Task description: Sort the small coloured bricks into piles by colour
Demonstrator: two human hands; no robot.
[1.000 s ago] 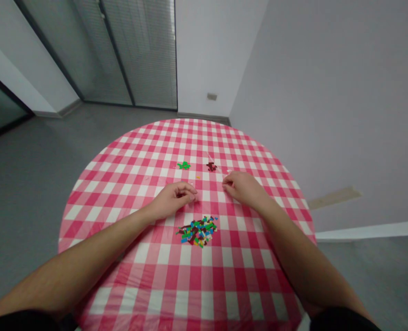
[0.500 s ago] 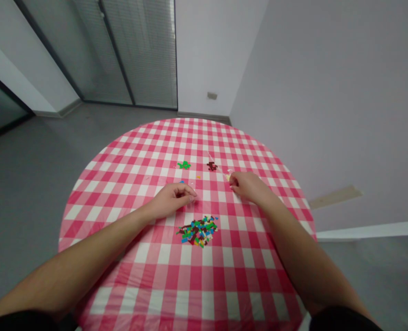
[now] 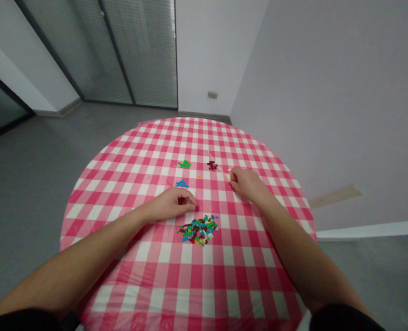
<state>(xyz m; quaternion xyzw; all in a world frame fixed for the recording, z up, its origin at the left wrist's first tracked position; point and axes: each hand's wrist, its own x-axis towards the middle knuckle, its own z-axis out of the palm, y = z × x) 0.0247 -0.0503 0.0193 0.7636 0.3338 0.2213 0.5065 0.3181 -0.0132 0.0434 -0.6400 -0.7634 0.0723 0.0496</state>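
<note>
A mixed pile of small building bricks (image 3: pixel 197 231) in blue, green, dark brown, yellow and cream lies on the checked tablecloth. Just beyond its left side is my left hand (image 3: pixel 172 202), its fingers curled and the thumb close to the fingertips; anything between them is too small to make out. My right hand (image 3: pixel 247 183) is closed in a pinch beside some cream bricks (image 3: pixel 228 177), partly covering them. What its fingertips hold is hidden. Behind my left hand sits a small group of blue bricks (image 3: pixel 182 184).
Green bricks (image 3: pixel 184 164) form a cluster farther back, with dark brown bricks (image 3: pixel 212 165) to their right. A single yellow brick (image 3: pixel 198 176) lies between the groups. The round table has a red and white checked cloth (image 3: pixel 148 271). A wall stands close on the right.
My left hand has moved slightly toward me and the mixed pile, uncovering the blue bricks behind it. My right hand stays by the cream bricks, shifted slightly.
</note>
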